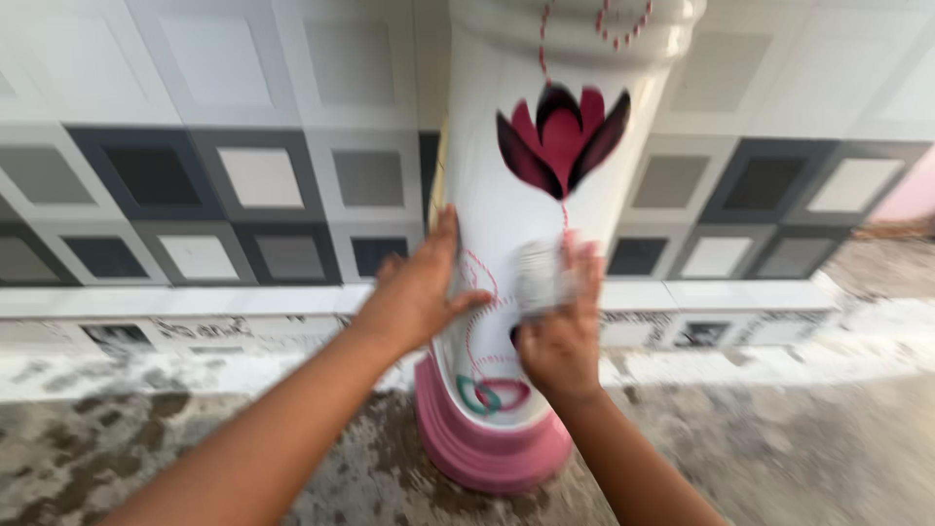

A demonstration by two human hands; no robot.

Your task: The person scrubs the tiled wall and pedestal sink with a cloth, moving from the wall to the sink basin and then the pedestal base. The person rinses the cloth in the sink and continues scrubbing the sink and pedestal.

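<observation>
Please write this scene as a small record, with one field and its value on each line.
setting: tiled wall in grey, white and black squares; stained concrete floor
main thing: white pillar with pink base
decoration: dark red and black flower, red dotted lines, a green and a red ring near the base
left hand: palm flat on the pillar, fingers spread
right hand: holds a pale blurred thing against the pillar; its kind cannot be told
image quality: blurred by motion
</observation>
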